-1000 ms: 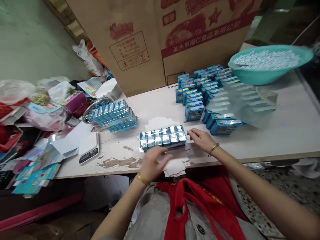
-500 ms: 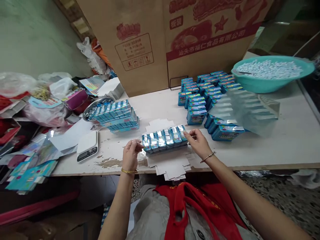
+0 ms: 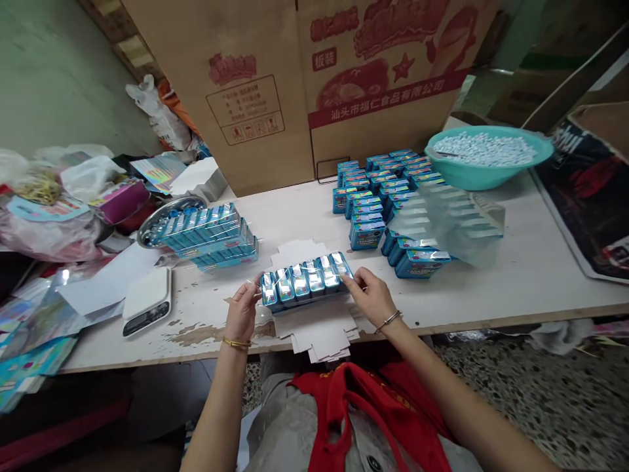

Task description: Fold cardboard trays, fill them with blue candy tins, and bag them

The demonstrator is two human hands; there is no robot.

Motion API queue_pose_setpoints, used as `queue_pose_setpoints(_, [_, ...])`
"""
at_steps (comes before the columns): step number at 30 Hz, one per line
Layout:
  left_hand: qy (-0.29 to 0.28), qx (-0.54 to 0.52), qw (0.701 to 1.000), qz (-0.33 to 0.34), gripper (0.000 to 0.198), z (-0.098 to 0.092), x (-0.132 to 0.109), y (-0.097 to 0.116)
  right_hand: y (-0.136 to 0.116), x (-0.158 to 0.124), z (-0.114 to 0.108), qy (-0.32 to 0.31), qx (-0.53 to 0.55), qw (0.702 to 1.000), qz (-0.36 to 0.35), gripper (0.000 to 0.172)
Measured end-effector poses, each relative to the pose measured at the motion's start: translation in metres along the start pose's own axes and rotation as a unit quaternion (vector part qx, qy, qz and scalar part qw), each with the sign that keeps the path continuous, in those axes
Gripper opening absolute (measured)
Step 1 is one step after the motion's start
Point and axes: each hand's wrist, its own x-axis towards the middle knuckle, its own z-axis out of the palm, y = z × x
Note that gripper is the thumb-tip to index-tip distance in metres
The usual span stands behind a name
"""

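Note:
A row of small blue tins wrapped in clear film, the pack of tins (image 3: 304, 283), lies on a pile of flat white card blanks (image 3: 319, 324) at the table's near edge. My left hand (image 3: 243, 311) pinches the film at the pack's left end. Fingers of my right hand (image 3: 368, 295) are closed on the pack's right end. Both wrists carry thin bangles.
Wrapped tin packs (image 3: 211, 233) are stacked left of centre beside a small white scale (image 3: 146, 301). Loose blue tins (image 3: 378, 196) and a clear plastic tray (image 3: 449, 219) stand at the back right, near a teal basin (image 3: 486, 157) of white pieces. Big cardboard boxes (image 3: 295, 78) line the back. Clutter fills the left.
My left hand came from in front of the pack to its left end and pinched the film. My right hand stayed at the right end. The view shifted a little.

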Motion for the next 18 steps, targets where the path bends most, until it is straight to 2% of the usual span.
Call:
queue_pose_setpoints(4, [-0.026, -0.043, 0.999, -0.013, 0.030, 0.003, -0.002, 0.002, 0.009, -0.001, 0.002, -0.006, 0.063, 0.996, 0.067, 0.044])
queue_pose_setpoints(9, [-0.033, -0.015, 0.999, -0.018, 0.023, 0.004, -0.004, 0.004, 0.014, -0.005, 0.003, -0.041, 0.072, 0.996, 0.045, 0.052])
queue_pose_setpoints(14, [-0.043, -0.005, 0.999, 0.015, 0.021, 0.006, -0.005, 0.007, 0.007, -0.006, 0.005, 0.050, 0.099, 0.994, -0.023, 0.042])
queue_pose_setpoints(16, [-0.060, -0.007, 0.998, 0.029, 0.024, 0.007, -0.006, 0.009, 0.007, -0.007, 0.005, 0.053, 0.136, 0.989, -0.010, 0.038])
queue_pose_setpoints(18, [-0.067, -0.011, 0.997, 0.043, 0.025, 0.009, -0.007, 0.009, 0.010, -0.008, 0.004, 0.034, 0.206, 0.977, 0.035, 0.034])
